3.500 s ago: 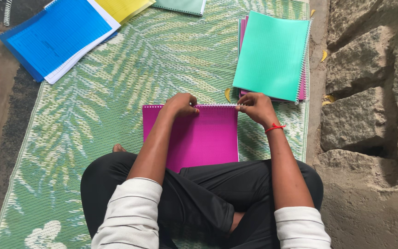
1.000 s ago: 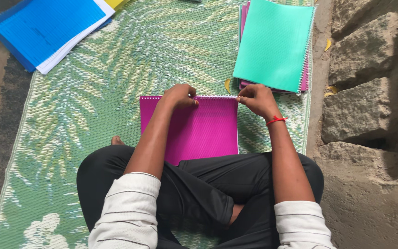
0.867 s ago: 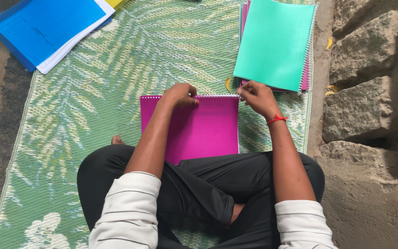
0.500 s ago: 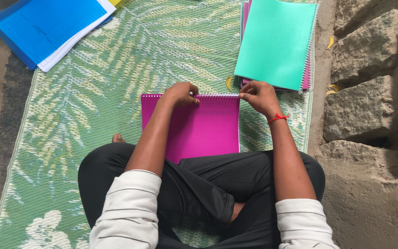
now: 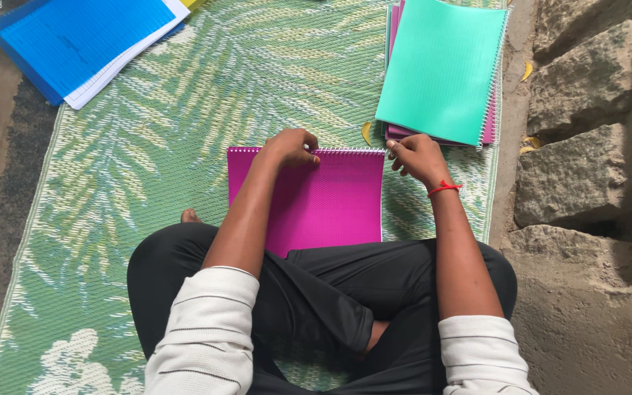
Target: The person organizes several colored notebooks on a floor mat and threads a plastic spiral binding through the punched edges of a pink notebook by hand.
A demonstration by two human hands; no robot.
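a: what are the fingers doing at the magenta notebook?

b: from my feed, the left hand sits on the notebook's top edge, left of the middle of its wire spiral; its fingers are curled in narrow, tips pressed on the cover just under the coil; i cannot tell whether they pinch anything; the right hand is at the notebook's top right corner, fingers bunched tight, thumb and forefinger closed at the end of the spiral; it seems to grip the coil end, though i can't see the contact itself; a red thread circles that wrist.

a: and what is around the notebook?

b: it lies flat on a green woven mat with a pale palm-leaf pattern; beyond its top right corner, very near the right hand, sits a stack of notebooks with a teal cover uppermost and pink edges showing below; far off past its top left corner lies a blue notebook with white pages under it; to the right of the notebook, past the mat's edge, a rough stone wall; to the left, bare dark ground.

a: how does the notebook itself look?

b: closed, cover a bright magenta with a fine ribbed texture, spiral along the far edge; its near edge is hidden under my crossed legs in black trousers.
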